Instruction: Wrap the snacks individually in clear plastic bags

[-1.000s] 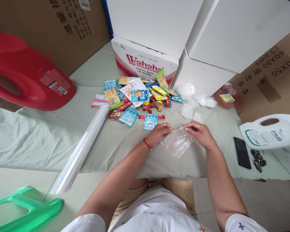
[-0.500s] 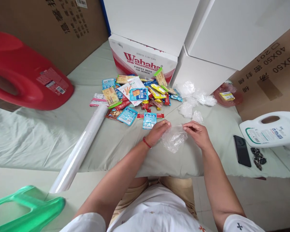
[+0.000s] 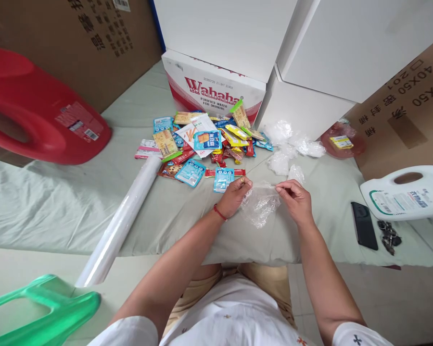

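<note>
A crumpled clear plastic bag (image 3: 260,204) hangs between my two hands just above the pale green cloth (image 3: 57,202). My left hand (image 3: 234,194), with a red string at the wrist, pinches the bag's top edge on the left. My right hand (image 3: 294,199) pinches the same edge on the right. Both hands are closed on the bag. Just beyond my left hand lies a heap of small snack packets (image 3: 202,144), the nearest a light blue sachet (image 3: 223,179).
More crumpled clear bags (image 3: 292,149) lie beyond my right hand. A roll of clear film (image 3: 120,221) lies at the left. A red jug (image 3: 32,115), a Wahaha carton (image 3: 212,91), a white jug (image 3: 407,192), a black phone (image 3: 364,232), keys (image 3: 389,236) and a green stool (image 3: 39,312) surround the cloth.
Both hands have drawn the bag's top edge out a little between them and shifted slightly away from me. Nothing else has moved.
</note>
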Demonstrator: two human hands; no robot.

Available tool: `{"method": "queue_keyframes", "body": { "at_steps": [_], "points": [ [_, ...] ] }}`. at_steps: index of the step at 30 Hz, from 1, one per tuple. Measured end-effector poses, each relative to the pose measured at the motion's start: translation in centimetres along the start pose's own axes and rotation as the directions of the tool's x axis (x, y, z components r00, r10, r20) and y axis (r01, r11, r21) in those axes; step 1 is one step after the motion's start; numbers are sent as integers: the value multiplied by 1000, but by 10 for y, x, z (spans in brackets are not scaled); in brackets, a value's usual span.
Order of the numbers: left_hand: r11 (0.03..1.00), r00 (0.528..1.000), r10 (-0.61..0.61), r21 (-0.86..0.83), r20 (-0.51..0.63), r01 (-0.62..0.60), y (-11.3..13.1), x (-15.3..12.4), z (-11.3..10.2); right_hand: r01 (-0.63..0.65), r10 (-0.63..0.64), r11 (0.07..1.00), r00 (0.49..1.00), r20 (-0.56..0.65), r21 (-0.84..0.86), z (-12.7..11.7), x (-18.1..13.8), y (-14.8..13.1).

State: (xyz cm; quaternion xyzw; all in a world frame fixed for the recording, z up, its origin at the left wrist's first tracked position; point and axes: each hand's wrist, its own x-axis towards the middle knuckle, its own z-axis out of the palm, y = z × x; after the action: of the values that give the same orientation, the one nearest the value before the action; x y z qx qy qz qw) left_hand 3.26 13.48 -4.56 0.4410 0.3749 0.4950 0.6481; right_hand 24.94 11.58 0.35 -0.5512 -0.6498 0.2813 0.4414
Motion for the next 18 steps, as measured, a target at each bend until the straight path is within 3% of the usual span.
{"method": "queue_keyframes", "body": {
  "at_steps": [9, 13, 18],
  "points": [
    [997, 999, -35, -71, 16, 36, 7, -3, 3, 52, -46, 996, 996, 79, -77, 9, 10, -23],
    [990, 998, -58, -127, 26, 61, 9, -2, 4, 70, -67, 997, 992, 107, -26, 11, 12, -25],
    [978, 992, -93, -179, 87, 107, 16, -3, 4, 97, -113, 993, 955, 275, 70, 8, 9, -27]
  ]
}}
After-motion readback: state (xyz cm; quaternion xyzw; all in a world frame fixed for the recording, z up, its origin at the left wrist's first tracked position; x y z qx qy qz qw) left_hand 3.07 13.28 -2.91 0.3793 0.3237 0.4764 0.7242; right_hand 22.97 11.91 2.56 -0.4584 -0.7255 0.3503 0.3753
